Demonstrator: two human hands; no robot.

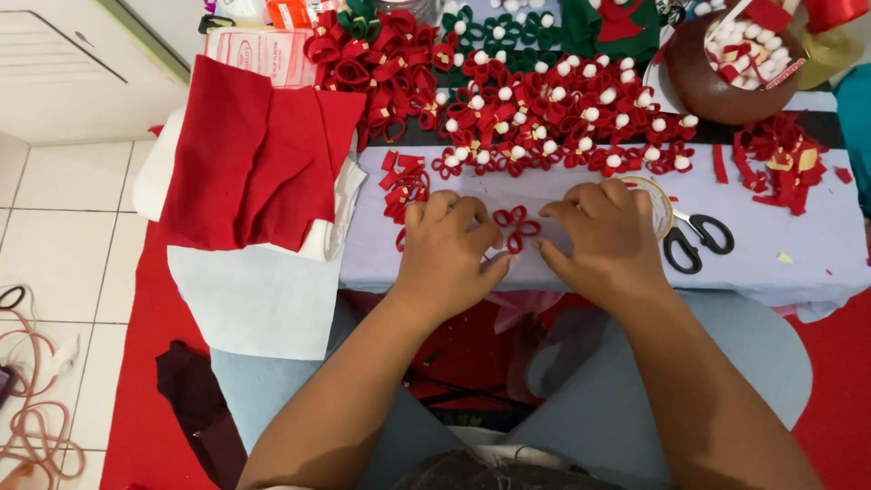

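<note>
Two hands meet on the pale tabletop point(798, 259): left hand point(446, 247) curled, its grip pinching a red looped felt flower point(517, 227); right hand point(603, 238) likewise closed on it. Farther left, behind folded red felt point(249, 154), lies a flat white-and-pink rectangular package point(259, 53).

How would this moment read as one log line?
left hand + right hand: pressing red felt loop flower | pale blue table | black-handled scissors right

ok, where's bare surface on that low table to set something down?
Free: the strip right of the scissors, below the red scraps. Crowded: the back under red felt flowers, the middle under both hands, left hand and right hand.
</note>
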